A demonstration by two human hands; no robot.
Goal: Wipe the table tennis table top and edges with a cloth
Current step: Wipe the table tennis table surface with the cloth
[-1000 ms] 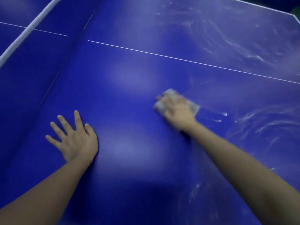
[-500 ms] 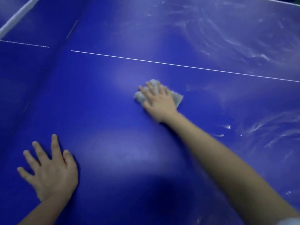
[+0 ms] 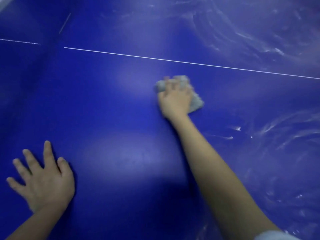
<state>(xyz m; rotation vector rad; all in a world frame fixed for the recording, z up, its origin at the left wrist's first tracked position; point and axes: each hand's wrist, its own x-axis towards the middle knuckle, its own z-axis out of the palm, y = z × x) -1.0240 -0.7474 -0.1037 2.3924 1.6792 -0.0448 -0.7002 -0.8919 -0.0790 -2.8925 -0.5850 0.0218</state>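
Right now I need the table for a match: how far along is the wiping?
Done: the table top around the left hand looks streak-free. In hand: the right hand presses the grey cloth flat, just short of the white line. Left: white swirled smears to the right of that arm and more beyond the line; the edges are out of view.

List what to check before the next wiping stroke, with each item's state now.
1. Crumpled grey cloth pressed under the right hand on the blue table top: ok.
2. Left hand flat on the table, apart from the cloth: ok.
3. Surface between the hands free of streaks: ok.
4. White smeared streaks right of the cloth removed: not ok.
5. Table edges wiped: cannot tell, out of view.
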